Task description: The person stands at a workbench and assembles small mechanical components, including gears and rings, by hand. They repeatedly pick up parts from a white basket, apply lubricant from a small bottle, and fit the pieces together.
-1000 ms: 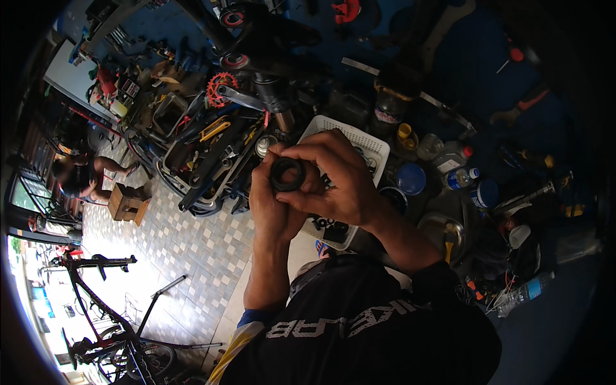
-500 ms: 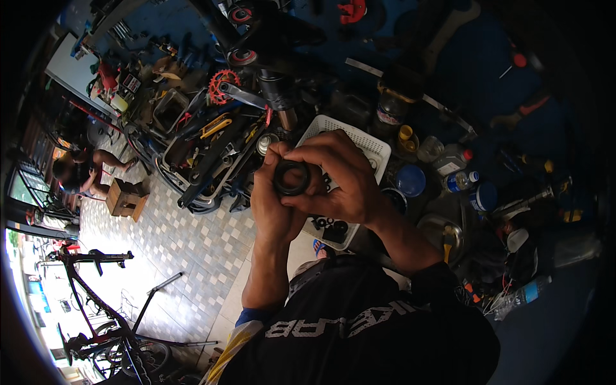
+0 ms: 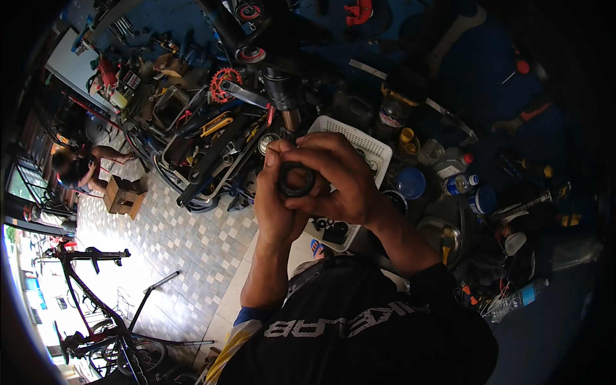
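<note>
A thick black ring [image 3: 296,191], which looks like a rubber seal, is pinched between my two hands in front of my chest. My left hand [image 3: 273,202] closes on its left side, thumb raised along the rim. From the right, my right hand [image 3: 350,176] curves its fingers over the top and presses its thumb near the lower edge. Part of the rim is covered by fingertips. Beneath the hands is a white perforated basket [image 3: 384,154] with several small black parts [image 3: 330,230] in it, partly hidden by my right wrist.
Beyond the hands stands a dark shock-like cylinder [image 3: 281,90]. A tray of tools [image 3: 212,157] lies to the left; bottles [image 3: 459,184] and a blue-lidded tub [image 3: 410,181] are on the right. A person [image 3: 80,168] sits far left near a wooden stool [image 3: 122,195].
The ring is turned slightly and sits a little further right in the picture, along with both hands. The grip looks much the same.
</note>
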`<control>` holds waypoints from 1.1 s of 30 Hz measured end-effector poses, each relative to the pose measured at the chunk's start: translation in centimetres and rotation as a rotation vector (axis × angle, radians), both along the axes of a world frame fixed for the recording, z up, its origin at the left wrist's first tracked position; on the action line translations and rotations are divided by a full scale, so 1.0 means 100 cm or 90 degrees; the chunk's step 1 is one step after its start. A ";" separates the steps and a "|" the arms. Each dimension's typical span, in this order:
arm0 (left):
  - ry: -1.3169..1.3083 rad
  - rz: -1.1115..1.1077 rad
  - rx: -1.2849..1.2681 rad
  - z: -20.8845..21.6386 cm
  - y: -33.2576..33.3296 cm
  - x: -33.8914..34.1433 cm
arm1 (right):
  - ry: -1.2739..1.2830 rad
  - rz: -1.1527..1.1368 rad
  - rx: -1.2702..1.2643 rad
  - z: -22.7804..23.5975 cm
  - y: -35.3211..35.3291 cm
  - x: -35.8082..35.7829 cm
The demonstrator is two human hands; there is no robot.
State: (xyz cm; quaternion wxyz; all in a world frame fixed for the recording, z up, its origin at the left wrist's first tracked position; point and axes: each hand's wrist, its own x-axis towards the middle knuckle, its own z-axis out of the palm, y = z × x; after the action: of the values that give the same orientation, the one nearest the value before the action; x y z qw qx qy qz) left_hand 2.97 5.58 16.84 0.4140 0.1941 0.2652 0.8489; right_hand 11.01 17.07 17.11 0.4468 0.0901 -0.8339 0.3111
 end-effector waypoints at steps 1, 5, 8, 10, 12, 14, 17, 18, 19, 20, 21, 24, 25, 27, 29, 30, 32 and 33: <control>-0.004 0.001 0.007 -0.001 0.000 0.000 | 0.000 -0.002 0.005 0.000 0.000 -0.001; -0.016 0.052 -0.018 0.004 0.003 0.004 | -0.011 -0.045 0.014 -0.003 -0.005 0.000; -0.009 0.041 0.016 -0.006 0.002 0.001 | 0.017 -0.057 0.016 -0.009 -0.007 -0.003; 0.021 0.036 0.014 -0.010 0.001 -0.001 | 0.045 -0.059 0.014 -0.012 -0.008 -0.005; 0.075 0.062 -0.045 -0.009 0.000 -0.001 | 0.056 -0.059 0.014 -0.014 -0.007 -0.005; 0.080 0.026 -0.001 -0.009 0.000 -0.003 | 0.065 -0.057 0.015 -0.015 -0.008 -0.005; 0.089 0.031 -0.017 0.001 0.002 0.005 | 0.073 -0.048 0.017 -0.013 -0.007 -0.003; 0.092 0.042 -0.036 0.005 0.003 0.008 | 0.077 -0.043 0.017 -0.012 -0.007 -0.001; 0.101 0.039 -0.032 0.005 0.003 0.008 | 0.081 -0.038 0.016 -0.011 -0.008 0.000; 0.109 0.036 -0.028 0.005 0.003 0.007 | 0.083 -0.038 0.015 -0.011 -0.008 0.000; 0.118 0.033 -0.024 0.005 0.003 0.007 | 0.086 -0.039 0.015 -0.011 -0.008 0.000; 0.114 0.038 -0.025 0.007 0.003 0.007 | 0.089 -0.037 0.013 -0.009 -0.009 0.001; 0.114 0.034 -0.029 0.007 0.003 0.008 | 0.090 -0.036 0.013 -0.008 -0.009 0.002; 0.114 0.028 -0.039 0.009 0.001 0.009 | 0.098 -0.042 0.016 -0.008 -0.010 0.003; 0.135 -0.012 -0.015 0.000 -0.003 0.002 | 0.107 -0.047 0.020 -0.008 -0.012 0.004; 0.144 -0.033 -0.002 -0.003 -0.004 0.000 | 0.110 -0.051 0.024 -0.009 -0.012 0.004; 0.161 -0.015 -0.026 -0.002 -0.004 0.001 | 0.119 -0.058 0.028 -0.009 -0.013 0.004; 0.169 -0.006 -0.038 -0.001 -0.005 0.002 | 0.125 -0.060 0.026 -0.009 -0.014 0.003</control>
State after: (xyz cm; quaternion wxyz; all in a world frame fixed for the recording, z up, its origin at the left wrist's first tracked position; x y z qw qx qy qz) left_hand 3.14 5.11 16.69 0.3851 0.2937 0.3421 0.8052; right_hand 11.35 15.68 16.18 0.5387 0.0901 -0.7955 0.2623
